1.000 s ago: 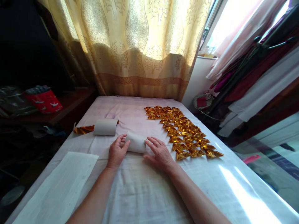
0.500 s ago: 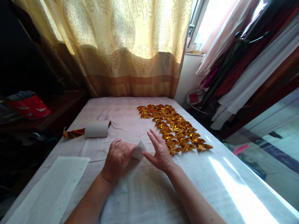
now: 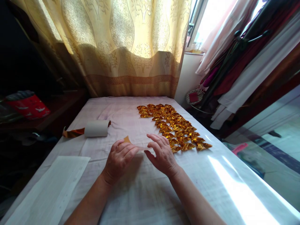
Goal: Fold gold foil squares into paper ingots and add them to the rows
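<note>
My left hand (image 3: 122, 157) is closed on a small piece of gold foil paper (image 3: 127, 139). One gold corner sticks up behind its fingers, and a pale edge runs out to the right. At that edge, my right hand (image 3: 161, 153) has its thumb and fingertips close together with the paper between them; its other fingers are curved. The paper is seen almost edge-on, and my left fingers hide much of it. To the right of my hands, folded gold foil ingots (image 3: 179, 129) lie in rows on the pale sheet (image 3: 145, 193).
A white roll (image 3: 96, 128) with brown-gold foil (image 3: 74, 133) at its end lies at left. A flat white paper sheet (image 3: 53, 187) lies nearer. A red container (image 3: 29, 106) stands on dark furniture. Curtains (image 3: 131, 47) hang behind, and clothes (image 3: 253, 72) hang at right.
The paper has tilted from showing its white face to almost edge-on, with a gold corner now visible. My right fingers have curled in towards its edge.
</note>
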Demonstrator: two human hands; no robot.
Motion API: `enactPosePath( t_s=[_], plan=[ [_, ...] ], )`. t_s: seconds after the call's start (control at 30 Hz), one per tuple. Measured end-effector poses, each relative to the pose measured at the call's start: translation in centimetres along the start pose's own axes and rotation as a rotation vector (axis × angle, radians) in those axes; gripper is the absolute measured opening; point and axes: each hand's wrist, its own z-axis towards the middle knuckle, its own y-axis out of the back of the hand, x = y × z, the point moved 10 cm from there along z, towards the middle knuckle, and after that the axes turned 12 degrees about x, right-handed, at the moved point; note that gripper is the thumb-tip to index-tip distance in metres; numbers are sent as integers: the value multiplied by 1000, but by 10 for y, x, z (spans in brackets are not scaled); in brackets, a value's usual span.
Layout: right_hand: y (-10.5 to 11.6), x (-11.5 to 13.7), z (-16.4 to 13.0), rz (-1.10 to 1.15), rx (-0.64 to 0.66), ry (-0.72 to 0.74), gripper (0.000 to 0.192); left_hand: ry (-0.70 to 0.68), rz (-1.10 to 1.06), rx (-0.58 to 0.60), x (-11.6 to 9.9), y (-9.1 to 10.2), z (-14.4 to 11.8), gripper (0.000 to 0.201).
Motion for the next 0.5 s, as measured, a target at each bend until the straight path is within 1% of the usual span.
enactPosePath(
  t_s=[0.07,0.13,0.2,0.27,0.33,0.37,0.43,0.5],
  plan=[
    [-4,0,1,19,36,4,9,62,-24,-12,11,-3,-4,19],
    [-13,2,0,52,110,15,11,113,-42,0,21,-10,-9,17],
    [-23,2,-1,98,177,24,8,137,-84,62,30,-23,-12,17],
    [-30,-2,-4,166,209,6,12,157,-158,165,39,-41,-16,20],
    [-37,-15,-5,235,203,-70,15,186,-240,278,47,-58,-21,24],
    [-40,-26,-5,261,186,-135,15,196,-275,319,50,-65,-24,24],
    [-47,-51,-5,301,148,-294,15,203,-327,366,54,-73,-28,25],
    [-61,-71,0,345,176,-420,26,196,-355,387,55,-76,-30,24]
  ],
)
